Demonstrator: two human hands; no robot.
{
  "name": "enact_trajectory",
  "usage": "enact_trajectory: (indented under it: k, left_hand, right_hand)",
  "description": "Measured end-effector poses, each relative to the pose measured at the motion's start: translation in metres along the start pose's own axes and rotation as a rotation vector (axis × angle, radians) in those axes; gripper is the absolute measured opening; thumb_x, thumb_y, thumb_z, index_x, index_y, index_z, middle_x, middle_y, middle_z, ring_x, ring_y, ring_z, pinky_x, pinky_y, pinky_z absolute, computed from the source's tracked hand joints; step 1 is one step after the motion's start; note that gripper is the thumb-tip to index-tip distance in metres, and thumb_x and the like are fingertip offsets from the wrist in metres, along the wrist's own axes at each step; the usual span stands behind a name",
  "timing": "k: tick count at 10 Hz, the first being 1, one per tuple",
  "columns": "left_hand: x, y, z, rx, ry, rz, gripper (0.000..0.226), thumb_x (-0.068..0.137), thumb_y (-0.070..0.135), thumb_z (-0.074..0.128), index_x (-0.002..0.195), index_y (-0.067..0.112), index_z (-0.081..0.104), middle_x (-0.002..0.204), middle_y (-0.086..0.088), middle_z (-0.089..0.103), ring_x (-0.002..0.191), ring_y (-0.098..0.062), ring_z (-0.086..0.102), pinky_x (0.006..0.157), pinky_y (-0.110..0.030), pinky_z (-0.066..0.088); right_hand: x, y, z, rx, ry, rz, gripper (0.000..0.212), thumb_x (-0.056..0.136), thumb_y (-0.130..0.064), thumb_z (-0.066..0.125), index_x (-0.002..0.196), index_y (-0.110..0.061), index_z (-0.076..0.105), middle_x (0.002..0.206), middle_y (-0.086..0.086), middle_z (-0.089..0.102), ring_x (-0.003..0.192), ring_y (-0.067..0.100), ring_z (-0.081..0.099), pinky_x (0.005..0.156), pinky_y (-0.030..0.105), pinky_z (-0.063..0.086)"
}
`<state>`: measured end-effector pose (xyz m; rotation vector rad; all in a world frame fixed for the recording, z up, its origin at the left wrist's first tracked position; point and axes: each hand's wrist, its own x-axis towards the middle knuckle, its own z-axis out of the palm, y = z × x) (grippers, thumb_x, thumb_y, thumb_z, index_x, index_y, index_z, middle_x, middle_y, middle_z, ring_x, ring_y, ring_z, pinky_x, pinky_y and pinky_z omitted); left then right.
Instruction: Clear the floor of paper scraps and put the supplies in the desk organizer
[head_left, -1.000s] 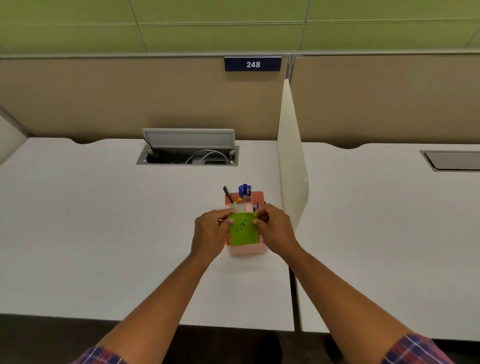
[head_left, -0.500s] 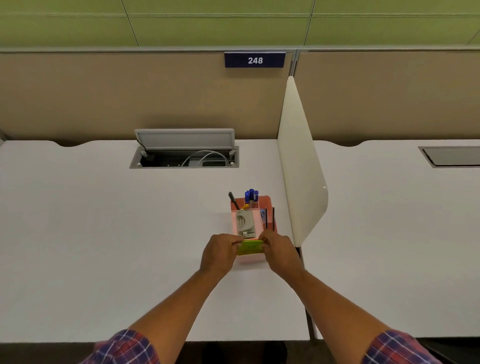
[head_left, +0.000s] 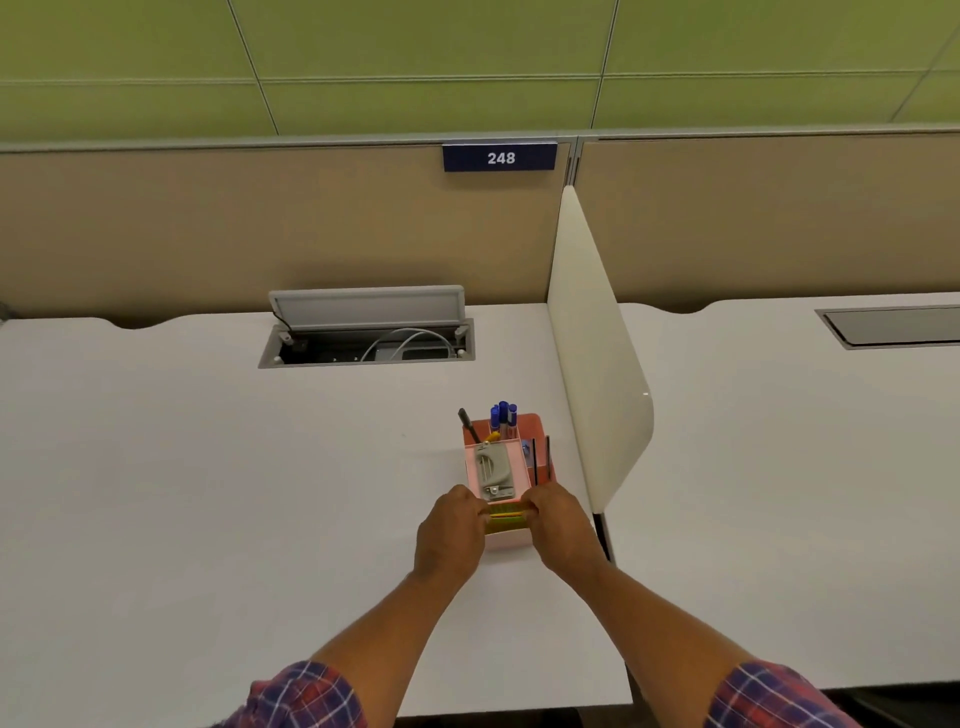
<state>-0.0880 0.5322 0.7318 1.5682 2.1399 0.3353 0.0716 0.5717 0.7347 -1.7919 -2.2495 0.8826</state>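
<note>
A pink desk organizer (head_left: 535, 428) stands on the white desk (head_left: 208, 467) near the divider. Blue pens (head_left: 503, 415) and a black pen (head_left: 467, 423) stick up from its back compartment. A grey hole punch (head_left: 493, 470) lies in its middle compartment. A green sticky-note pad (head_left: 503, 521) sits low in the front compartment, only its top edge showing. My left hand (head_left: 451, 535) pinches the pad's left edge. My right hand (head_left: 561, 530) pinches its right edge. Both hands rest against the organizer's front corners.
A cream divider panel (head_left: 597, 374) stands right of the organizer. An open cable hatch (head_left: 366, 338) with a raised lid and wires lies at the desk's back. A closed hatch (head_left: 893, 326) is on the neighbouring desk. A beige partition with sign 248 (head_left: 500, 157) runs behind.
The green pad was held upright above the organizer a second ago. Both hands have lowered it into the front compartment, uncovering the hole punch.
</note>
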Motion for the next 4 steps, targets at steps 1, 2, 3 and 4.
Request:
enact_trajectory:
  k: [1,2,3,4]
  left_hand:
    - [-0.003,-0.006,0.003,0.066,0.024,0.106,0.034,0.102,0.043,0.059,0.133,0.028,0.064,0.128,0.004,0.065,0.110,-0.016,0.068,0.087,-0.024,0.057]
    - [-0.007,-0.014,0.000,0.165,0.033,0.175,0.042,0.103,0.048,0.054,0.141,0.029,0.057,0.140,0.003,0.061,0.121,-0.016,0.062,0.095,-0.025,0.054]
    - [-0.012,-0.023,-0.002,0.200,0.049,0.158,0.062,0.104,0.057,0.042,0.159,0.028,0.036,0.166,0.000,0.040,0.151,-0.022,0.042,0.121,-0.036,0.038]
    - [-0.008,-0.027,-0.004,0.258,0.085,0.201,0.073,0.104,0.063,0.028,0.165,0.024,0.021,0.175,-0.003,0.022,0.162,-0.027,0.021,0.130,-0.042,0.014]
  right_hand:
    - [-0.002,0.007,-0.007,-0.079,0.057,-0.038,0.024,0.102,-0.036,0.056,0.121,-0.023,0.063,0.124,0.001,0.067,0.113,0.019,0.066,0.100,0.029,0.054]
    - [-0.005,0.010,-0.012,-0.189,0.114,-0.104,0.033,0.102,-0.042,0.056,0.131,-0.027,0.057,0.126,-0.003,0.065,0.109,0.016,0.064,0.096,0.028,0.055]
    - [-0.006,0.011,-0.015,-0.345,0.165,-0.180,0.049,0.098,-0.052,0.056,0.140,-0.029,0.045,0.136,-0.003,0.059,0.116,0.017,0.061,0.097,0.032,0.056]
    - [-0.003,0.008,-0.018,-0.398,0.164,-0.157,0.064,0.099,-0.060,0.047,0.151,-0.028,0.031,0.154,0.001,0.045,0.136,0.022,0.050,0.110,0.041,0.049]
